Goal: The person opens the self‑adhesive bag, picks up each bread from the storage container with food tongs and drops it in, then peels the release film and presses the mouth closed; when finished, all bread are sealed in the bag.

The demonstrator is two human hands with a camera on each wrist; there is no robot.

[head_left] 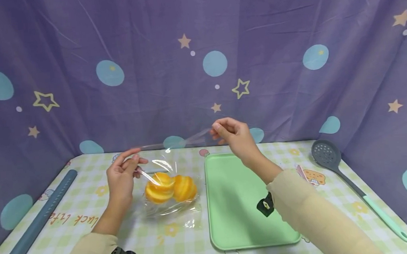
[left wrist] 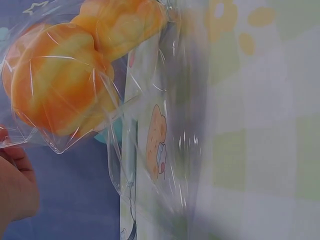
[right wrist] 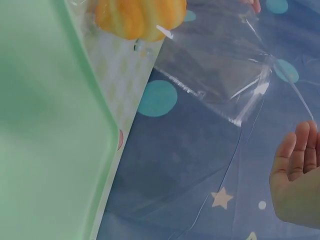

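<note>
A clear plastic bag [head_left: 168, 163] holds orange-yellow bread-like buns [head_left: 185, 188], also seen through the film in the left wrist view [left wrist: 60, 75]. My left hand [head_left: 121, 175] grips the bag's left side near its top, thumb and fingers closed on the film. Up and to the right, my right hand [head_left: 234, 134] pinches the end of a thin clear strip [head_left: 198, 135]. In the right wrist view, that strip runs taut from the bag's corner to the right fingertips [right wrist: 302, 130]. The buns hang low in the bag, close over the tablecloth; whether they touch it I cannot tell.
A light green tray [head_left: 238, 204] lies right of the bag, under my right forearm. A grey slotted skimmer [head_left: 327, 154] with a mint handle lies far right. A long blue-grey bar [head_left: 42, 215] lies at left. Behind stands a purple curtain [head_left: 148, 67].
</note>
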